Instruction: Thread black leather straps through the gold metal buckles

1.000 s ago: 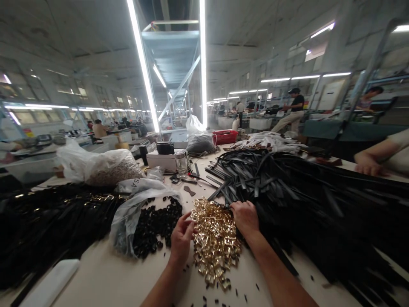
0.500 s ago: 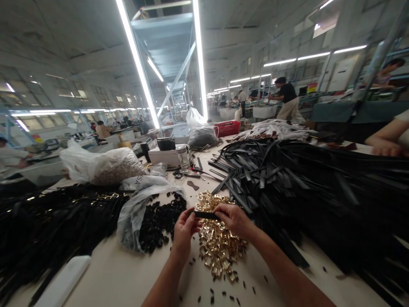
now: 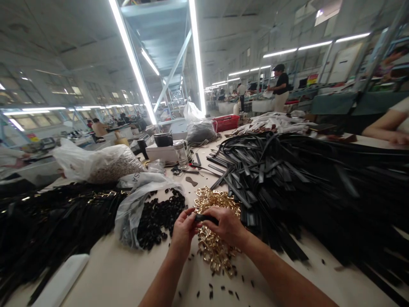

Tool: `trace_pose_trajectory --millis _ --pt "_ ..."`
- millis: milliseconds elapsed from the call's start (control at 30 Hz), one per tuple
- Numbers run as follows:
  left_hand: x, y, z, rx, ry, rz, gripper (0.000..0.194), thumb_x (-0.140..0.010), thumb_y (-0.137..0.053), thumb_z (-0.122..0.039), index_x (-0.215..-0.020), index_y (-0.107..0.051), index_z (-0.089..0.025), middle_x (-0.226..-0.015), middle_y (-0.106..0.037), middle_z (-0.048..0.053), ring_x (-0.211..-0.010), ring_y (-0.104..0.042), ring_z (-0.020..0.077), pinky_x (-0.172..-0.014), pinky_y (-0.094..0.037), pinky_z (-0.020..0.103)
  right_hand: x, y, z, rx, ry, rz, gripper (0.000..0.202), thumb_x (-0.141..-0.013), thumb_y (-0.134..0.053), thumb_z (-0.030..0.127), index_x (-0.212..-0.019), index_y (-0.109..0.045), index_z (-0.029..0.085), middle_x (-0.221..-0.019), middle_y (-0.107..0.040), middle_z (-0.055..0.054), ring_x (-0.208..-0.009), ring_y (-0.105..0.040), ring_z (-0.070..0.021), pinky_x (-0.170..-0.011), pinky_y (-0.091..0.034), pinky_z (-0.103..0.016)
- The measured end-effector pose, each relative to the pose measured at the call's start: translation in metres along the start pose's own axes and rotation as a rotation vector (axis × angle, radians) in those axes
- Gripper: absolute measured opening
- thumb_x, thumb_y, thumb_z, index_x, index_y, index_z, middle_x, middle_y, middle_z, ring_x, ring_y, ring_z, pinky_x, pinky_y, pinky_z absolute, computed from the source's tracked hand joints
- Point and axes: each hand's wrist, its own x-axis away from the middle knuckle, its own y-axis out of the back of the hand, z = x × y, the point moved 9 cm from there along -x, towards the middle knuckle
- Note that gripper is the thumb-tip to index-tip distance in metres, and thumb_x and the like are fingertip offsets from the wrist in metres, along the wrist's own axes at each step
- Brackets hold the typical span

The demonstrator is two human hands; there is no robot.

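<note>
A short stretch of black strap (image 3: 204,218) runs between my two hands, above a heap of gold metal buckles (image 3: 214,247). My left hand (image 3: 185,225) is closed on its left end, thumb and fingertips pinching. My right hand (image 3: 225,224) grips the other part, fingers curled over it; the strap bends there and its far end is hidden. Left of my left hand, small black loops (image 3: 161,217) spill from a clear plastic bag (image 3: 128,224). Right of my right hand lies a large pile of long black straps (image 3: 287,183).
Black straps with gold buckles (image 3: 57,213) pile at the left, near a white bar-shaped object (image 3: 62,279). Behind stand a glass jar (image 3: 181,154), a filled plastic bag (image 3: 111,164) and a red basket (image 3: 226,122). Another person's arm (image 3: 388,130) rests at the far right.
My right hand has slid left along the strap, closer to my left hand, and the strap now bends. The view has shifted slightly.
</note>
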Motion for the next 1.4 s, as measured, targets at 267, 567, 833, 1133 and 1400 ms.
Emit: trace_pose_trajectory --millis 267,567,833,1133,1400 --pt "0.007 -0.008 -0.007 0.021 -0.033 0.013 0.059 -0.062 -0.080 -0.032 -0.114 -0.057 -0.014 -0.070 -0.067 0.002 -0.051 -0.059 0.0082 -0.044 -0.038 0.014 -0.002 0.005 -0.001 -0.006 -0.008 -0.011 0.007 -0.080 -0.064 0.021 -0.085 -0.068 0.020 -0.080 -0.068 0.000 -0.074 -0.061 -0.0146 -0.068 -0.042 -0.023" --pt "0.006 -0.016 -0.009 -0.194 -0.085 0.192 0.038 -0.069 -0.077 -0.033 -0.101 -0.068 -0.015 -0.076 -0.068 0.004 -0.060 -0.060 0.0108 -0.052 -0.044 0.019 -0.002 0.012 0.004 0.068 0.054 -0.011 0.009 -0.082 -0.059 0.017 -0.075 -0.065 0.019 -0.070 -0.063 0.001 -0.065 -0.057 -0.0119 -0.060 -0.036 -0.021" --pt "0.013 -0.026 -0.036 -0.590 -0.422 0.254 0.016 -0.072 -0.074 -0.029 -0.082 -0.074 -0.018 -0.084 -0.067 0.005 -0.079 -0.059 0.0175 -0.070 -0.047 0.026 0.000 0.015 0.012 0.207 0.114 -0.004 0.008 -0.081 -0.061 0.018 -0.074 -0.064 0.019 -0.067 -0.061 0.001 -0.062 -0.055 -0.0116 -0.057 -0.030 -0.022" --pt "0.009 -0.017 -0.019 -0.296 -0.248 0.196 0.016 -0.069 -0.076 -0.029 -0.077 -0.071 -0.016 -0.068 -0.064 0.000 -0.062 -0.052 0.0090 -0.060 -0.042 0.020 0.000 0.017 0.018 0.112 0.122 -0.035 0.009 -0.082 -0.060 0.017 -0.075 -0.064 0.020 -0.068 -0.062 0.001 -0.063 -0.056 -0.0110 -0.058 -0.034 -0.021" --pt "0.003 0.006 -0.039 -0.213 -0.273 0.019 0.022 -0.066 -0.078 -0.033 -0.081 -0.072 -0.017 -0.076 -0.069 0.003 -0.068 -0.061 0.0132 -0.061 -0.045 0.021 -0.002 0.038 -0.012 -0.096 -0.124 -0.132 0.012 -0.084 -0.059 0.026 -0.077 -0.066 0.018 -0.069 -0.061 0.000 -0.063 -0.053 -0.0123 -0.059 -0.036 -0.023"
